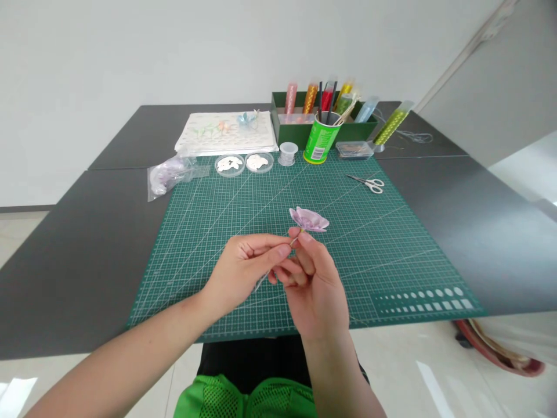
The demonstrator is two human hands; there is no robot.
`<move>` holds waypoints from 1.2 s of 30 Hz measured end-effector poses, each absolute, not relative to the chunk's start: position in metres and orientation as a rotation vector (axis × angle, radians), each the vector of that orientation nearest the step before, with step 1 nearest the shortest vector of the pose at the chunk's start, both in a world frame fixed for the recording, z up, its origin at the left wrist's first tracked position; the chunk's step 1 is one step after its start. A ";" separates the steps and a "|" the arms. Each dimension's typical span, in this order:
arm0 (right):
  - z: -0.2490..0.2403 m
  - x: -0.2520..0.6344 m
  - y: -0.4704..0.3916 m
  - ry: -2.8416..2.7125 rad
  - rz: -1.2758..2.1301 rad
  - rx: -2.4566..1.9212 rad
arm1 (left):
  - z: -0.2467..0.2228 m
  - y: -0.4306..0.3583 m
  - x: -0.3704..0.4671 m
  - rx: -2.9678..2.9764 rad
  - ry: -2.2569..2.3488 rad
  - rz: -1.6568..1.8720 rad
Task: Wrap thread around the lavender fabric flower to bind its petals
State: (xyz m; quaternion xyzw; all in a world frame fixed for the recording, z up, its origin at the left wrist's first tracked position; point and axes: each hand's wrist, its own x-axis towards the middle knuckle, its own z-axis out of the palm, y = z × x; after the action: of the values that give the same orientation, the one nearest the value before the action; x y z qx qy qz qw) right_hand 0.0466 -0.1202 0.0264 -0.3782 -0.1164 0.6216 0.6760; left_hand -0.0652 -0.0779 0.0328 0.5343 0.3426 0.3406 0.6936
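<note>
A pale purple flower [309, 219] with spread petals is held up over the green cutting mat [209, 215]. My right hand [315, 278] pinches the stem just under the petals between thumb and forefinger, its other fingers curled. To the left, my left hand [248, 264] closes its thumb and forefinger on the same thin stem a little lower. Thin stem ends [261, 281] stick out below my left hand. The fingertips of both hands are close together.
White-handled scissors [373, 185] lie at the mat's right. Behind are a green can [321, 139], a dark green box [282, 132] with ribbon tubes, a thread spool [288, 154], two dishes of white pieces [230, 165], a white stack [226, 139] and a plastic bag [167, 176].
</note>
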 end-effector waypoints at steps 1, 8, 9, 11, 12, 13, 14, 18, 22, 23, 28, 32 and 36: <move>0.026 0.047 -0.120 -0.261 1.399 -0.857 | 0.032 -0.078 -0.066 1.185 0.762 0.759; 0.024 0.046 -0.118 -0.355 1.306 -0.918 | 0.034 -0.076 -0.068 1.331 0.778 0.848; 0.024 0.046 -0.118 -0.365 1.299 -0.912 | 0.035 -0.076 -0.067 1.342 0.787 0.853; 0.024 0.046 -0.117 -0.374 1.291 -0.899 | 0.036 -0.075 -0.067 1.358 0.818 0.853; 0.024 0.046 -0.117 -0.373 1.291 -0.894 | 0.036 -0.074 -0.066 1.366 0.832 0.852; 0.024 0.046 -0.117 -0.372 1.294 -0.889 | 0.037 -0.074 -0.066 1.369 0.837 0.847; 0.024 0.046 -0.117 -0.374 1.299 -0.885 | 0.037 -0.073 -0.066 1.366 0.830 0.838; 0.022 0.047 -0.117 -0.394 1.324 -0.883 | 0.037 -0.072 -0.067 1.270 0.753 0.771; 0.021 0.052 -0.117 -0.397 1.326 -0.871 | 0.037 -0.072 -0.068 1.227 0.723 0.706; 0.022 0.053 -0.116 -0.407 1.317 -0.871 | 0.037 -0.072 -0.068 1.234 0.717 0.694; 0.024 0.054 -0.115 -0.381 1.309 -0.878 | 0.035 -0.072 -0.069 1.237 0.713 0.686; 0.020 0.050 -0.115 -0.300 1.341 -0.862 | 0.036 -0.070 -0.070 1.206 0.772 0.717; 0.015 0.046 -0.115 -0.331 1.358 -0.831 | 0.038 -0.065 -0.074 1.202 0.842 0.744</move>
State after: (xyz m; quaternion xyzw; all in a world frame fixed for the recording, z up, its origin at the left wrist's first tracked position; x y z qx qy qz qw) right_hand 0.0462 -0.1146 0.0154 -0.3714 -0.1481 0.6066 0.6872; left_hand -0.0737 -0.0647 0.0378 0.5356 0.3749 0.3315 0.6802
